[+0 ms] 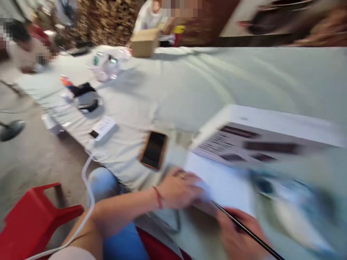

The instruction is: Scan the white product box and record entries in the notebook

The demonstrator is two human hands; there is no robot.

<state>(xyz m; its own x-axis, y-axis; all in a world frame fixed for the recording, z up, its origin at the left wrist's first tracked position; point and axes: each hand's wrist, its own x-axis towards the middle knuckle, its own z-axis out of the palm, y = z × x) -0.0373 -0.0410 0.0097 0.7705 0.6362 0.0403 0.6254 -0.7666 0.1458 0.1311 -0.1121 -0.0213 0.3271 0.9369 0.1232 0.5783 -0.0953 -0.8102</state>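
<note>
Clock directions are taken from midway between the wearer's hands, twelve being the top of the view. The right hand, at four o'clock, has its fingers curled about a slender black rod; motion blur hides the exact grip. The left hand, at ten o'clock, lies palm down with bent fingers at the near edge of a white panel; whether they pinch it cannot be told.

Governing relation: the rod's long axis runs from ten to four o'clock, its upper tip just beside the left fingertips. The right hand bears the rod; contact between tip and panel cannot be determined. The panel lies at one o'clock, beyond both hands.

Farther out, a printed white box adjoins the panel at one o'clock; a blurred blue-and-white packet lies at three, a phone at ten. At eleven, across the pale cloth, a brown carton stands before another person.
</note>
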